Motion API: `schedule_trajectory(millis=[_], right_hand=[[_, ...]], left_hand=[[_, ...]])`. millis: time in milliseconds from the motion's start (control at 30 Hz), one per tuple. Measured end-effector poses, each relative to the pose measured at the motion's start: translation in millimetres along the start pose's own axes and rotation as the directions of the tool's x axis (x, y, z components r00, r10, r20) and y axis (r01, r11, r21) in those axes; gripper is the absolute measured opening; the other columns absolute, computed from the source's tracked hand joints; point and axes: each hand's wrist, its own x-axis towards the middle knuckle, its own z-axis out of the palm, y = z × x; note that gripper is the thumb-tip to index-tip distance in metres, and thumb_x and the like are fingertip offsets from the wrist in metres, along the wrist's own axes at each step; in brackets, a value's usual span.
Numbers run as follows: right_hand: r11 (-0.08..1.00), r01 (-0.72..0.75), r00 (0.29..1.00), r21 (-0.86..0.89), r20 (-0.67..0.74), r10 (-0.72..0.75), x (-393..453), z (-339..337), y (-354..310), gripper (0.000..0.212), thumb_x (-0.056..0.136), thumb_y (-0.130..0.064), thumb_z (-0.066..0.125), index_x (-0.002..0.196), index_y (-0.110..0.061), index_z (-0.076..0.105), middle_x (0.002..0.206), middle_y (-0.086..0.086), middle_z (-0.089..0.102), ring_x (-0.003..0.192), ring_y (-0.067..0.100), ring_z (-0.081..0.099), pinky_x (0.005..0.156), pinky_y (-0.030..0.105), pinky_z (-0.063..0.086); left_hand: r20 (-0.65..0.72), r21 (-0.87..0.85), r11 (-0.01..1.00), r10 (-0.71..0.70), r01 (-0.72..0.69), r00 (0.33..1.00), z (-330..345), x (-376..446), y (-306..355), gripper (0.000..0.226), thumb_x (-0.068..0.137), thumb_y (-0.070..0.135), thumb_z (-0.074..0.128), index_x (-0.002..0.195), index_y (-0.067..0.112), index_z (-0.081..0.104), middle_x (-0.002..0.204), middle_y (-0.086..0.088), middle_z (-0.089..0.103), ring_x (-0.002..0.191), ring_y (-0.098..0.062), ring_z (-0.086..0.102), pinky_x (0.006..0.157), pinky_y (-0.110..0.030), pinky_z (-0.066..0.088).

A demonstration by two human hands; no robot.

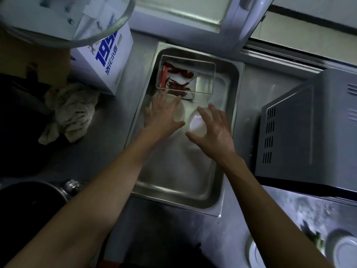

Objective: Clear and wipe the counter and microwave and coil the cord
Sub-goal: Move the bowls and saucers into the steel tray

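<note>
A deep steel tray (229, 132) sits on the steel counter (108, 151). Inside it lie two small white bowls and a clear plastic box (204, 78) of dried red chillies. My left hand (162, 117) is spread flat over the left bowl (179, 113), fingers straight. My right hand (212, 130) reaches over the right bowl (196, 122), thumb and index finger spanning its rim. The grey microwave (309, 128) stands to the right of the tray. A crumpled rag (71, 111) lies on the counter to the left. No cord is in view.
A white carton with blue print (104, 60) stands behind the rag, with a glass bowl (81, 22) at the top left. A dark pot (29, 200) is at the lower left. White dishes (342, 250) sit on a wet surface at the lower right.
</note>
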Motion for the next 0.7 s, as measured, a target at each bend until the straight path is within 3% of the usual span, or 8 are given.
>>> schedule_trajectory(millis=[500,700], right_hand=[[0.999,-0.043,0.999,0.008,-0.012,0.043,3,1,24,0.088,0.078,-0.062,0.069,0.151,-0.034,0.030,0.163,0.004,0.021,0.148,0.031,0.020,0.115,0.056,0.030],[1.000,-0.022,1.000,-0.015,-0.012,0.022,10,0,20,0.088,0.078,-0.064,0.067,0.152,-0.033,0.030,0.163,0.006,0.021,0.148,0.031,0.020,0.115,0.055,0.030]], left_hand=[[0.058,0.089,0.995,0.033,-0.038,0.998,12,8,5,0.093,0.076,0.055,0.075,0.151,0.042,0.020,0.165,-0.006,0.001,0.150,-0.037,-0.005,0.114,-0.065,0.017],[0.096,0.048,0.998,0.044,-0.049,0.994,7,4,-1,0.093,0.077,0.061,0.070,0.152,0.040,0.019,0.166,-0.006,-0.003,0.151,-0.034,-0.009,0.116,-0.064,0.010]])
